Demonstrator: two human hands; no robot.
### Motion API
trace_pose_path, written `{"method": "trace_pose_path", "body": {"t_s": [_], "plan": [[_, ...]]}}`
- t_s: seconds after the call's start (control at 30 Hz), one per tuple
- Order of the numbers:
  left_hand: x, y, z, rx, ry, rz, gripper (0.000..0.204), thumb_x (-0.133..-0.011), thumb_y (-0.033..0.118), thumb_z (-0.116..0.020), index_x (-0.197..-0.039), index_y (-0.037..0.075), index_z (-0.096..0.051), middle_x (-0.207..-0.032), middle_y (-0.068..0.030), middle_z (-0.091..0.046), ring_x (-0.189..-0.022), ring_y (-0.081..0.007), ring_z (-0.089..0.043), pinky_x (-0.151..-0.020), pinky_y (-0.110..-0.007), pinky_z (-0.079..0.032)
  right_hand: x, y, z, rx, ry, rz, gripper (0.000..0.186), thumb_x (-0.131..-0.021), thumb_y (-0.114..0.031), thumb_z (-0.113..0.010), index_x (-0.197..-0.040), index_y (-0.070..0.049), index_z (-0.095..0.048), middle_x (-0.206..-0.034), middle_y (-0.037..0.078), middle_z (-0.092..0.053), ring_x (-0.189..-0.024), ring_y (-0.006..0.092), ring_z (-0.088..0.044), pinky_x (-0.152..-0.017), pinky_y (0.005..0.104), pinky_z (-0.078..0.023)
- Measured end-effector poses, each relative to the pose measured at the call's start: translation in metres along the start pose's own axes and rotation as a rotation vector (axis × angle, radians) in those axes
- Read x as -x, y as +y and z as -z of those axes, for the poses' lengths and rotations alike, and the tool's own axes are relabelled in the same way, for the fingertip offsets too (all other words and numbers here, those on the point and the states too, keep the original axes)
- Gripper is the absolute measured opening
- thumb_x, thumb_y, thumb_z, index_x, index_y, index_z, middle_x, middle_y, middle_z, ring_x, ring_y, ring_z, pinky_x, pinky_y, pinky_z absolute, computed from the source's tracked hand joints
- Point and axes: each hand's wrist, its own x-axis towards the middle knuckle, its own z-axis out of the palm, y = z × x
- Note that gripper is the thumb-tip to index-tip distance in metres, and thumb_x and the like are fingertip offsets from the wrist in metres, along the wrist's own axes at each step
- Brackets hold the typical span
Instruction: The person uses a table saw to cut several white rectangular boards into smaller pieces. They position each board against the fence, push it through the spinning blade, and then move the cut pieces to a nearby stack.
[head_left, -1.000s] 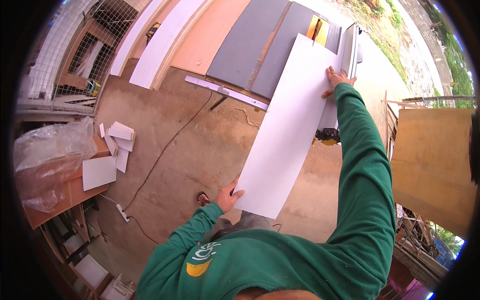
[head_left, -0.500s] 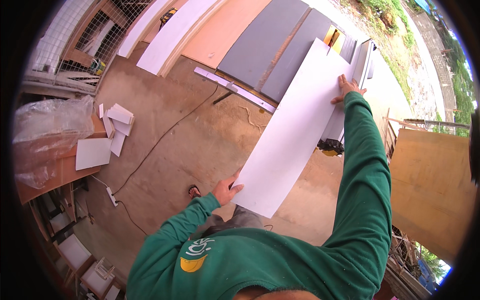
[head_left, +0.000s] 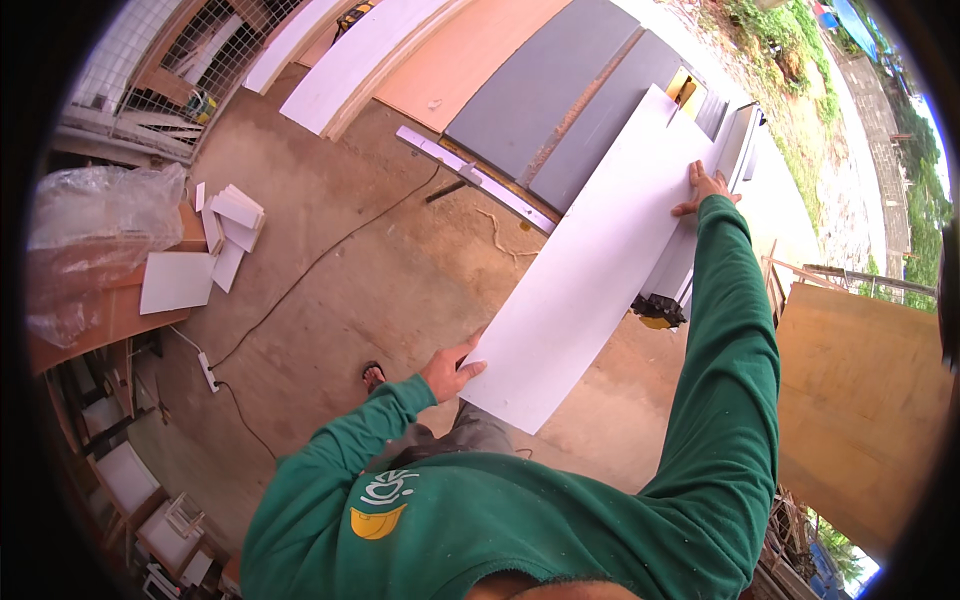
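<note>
A long white board [head_left: 580, 260] lies slanting across the right of a grey table saw [head_left: 530, 90], its far end beside the yellow blade insert [head_left: 687, 88], along the rail-like fence [head_left: 730, 155]. My left hand [head_left: 447, 370] grips the board's near left corner, thumb on top and fingers mostly hidden at the edge. My right hand [head_left: 707, 188] rests farther along on the board's right edge by the fence, fingers spread.
An orange-tan panel [head_left: 445, 55] and white planks [head_left: 345, 65] lie left of the saw. White offcuts [head_left: 230, 240] and plastic sheeting [head_left: 105, 220] sit at left. A cord [head_left: 320, 250] crosses the floor to a power strip [head_left: 208, 372]. A plywood sheet [head_left: 860, 400] stands at right.
The view has shifted and turned, so saw and board's far end appear farther right and the near end farther left. Both hands keep their places on the board.
</note>
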Motion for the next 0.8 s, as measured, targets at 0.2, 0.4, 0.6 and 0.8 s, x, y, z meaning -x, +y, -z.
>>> {"method": "trace_pose_path", "body": {"t_s": [0.2, 0.4, 0.6, 0.8], "plan": [[-0.01, -0.003, -0.001, -0.022, 0.021, -0.013, 0.068, -0.099, 0.011, -0.06, -0.159, 0.007, -0.028, -0.139, -0.0185, -0.059, -0.12, -0.0182, -0.058, -0.104, -0.032, -0.046, -0.006, 0.003, 0.006, -0.005, 0.027, 0.007, 0.141, -0.046, -0.057, -0.097, -0.161, -0.023, -0.022, -0.164, 0.0, -0.031, -0.154, 0.029, -0.021, -0.117, 0.0745, -0.019], [-0.018, 0.013, 0.001, -0.03, 0.029, 0.036, 0.068, -0.097, 0.019, -0.063, -0.157, 0.012, -0.032, -0.135, -0.0271, -0.06, -0.127, -0.0339, -0.06, -0.105, -0.038, -0.047, -0.025, 0.008, 0.005, 0.021, -0.022, -0.023, 0.14, -0.049, -0.058, -0.096, -0.162, -0.028, -0.02, -0.168, -0.009, -0.021, -0.154, 0.0305, -0.018, -0.114, 0.0778, -0.019], [-0.031, 0.007, -0.001, -0.019, 0.059, -0.039, 0.067, -0.097, 0.019, -0.063, -0.157, 0.01, -0.033, -0.134, -0.0275, -0.06, -0.127, -0.0343, -0.06, -0.105, -0.038, -0.047, -0.034, 0.012, 0.013, 0.037, -0.006, -0.014, 0.137, -0.05, -0.059, -0.095, -0.161, -0.028, -0.021, -0.168, -0.01, -0.019, -0.154, 0.031, -0.019, -0.114, 0.0782, -0.019], [-0.039, 0.031, 0.004, -0.045, -0.002, 0.014, 0.068, -0.1, 0.017, -0.06, -0.158, 0.002, -0.028, -0.134, -0.0222, -0.062, -0.117, -0.0204, -0.061, -0.101, -0.034, -0.048, -0.04, 0.012, 0.021, 0.067, -0.006, -0.022, 0.139, -0.049, -0.06, -0.095, -0.161, -0.027, -0.019, -0.167, -0.01, -0.021, -0.154, 0.0283, -0.019, -0.116, 0.0758, -0.02]]}}
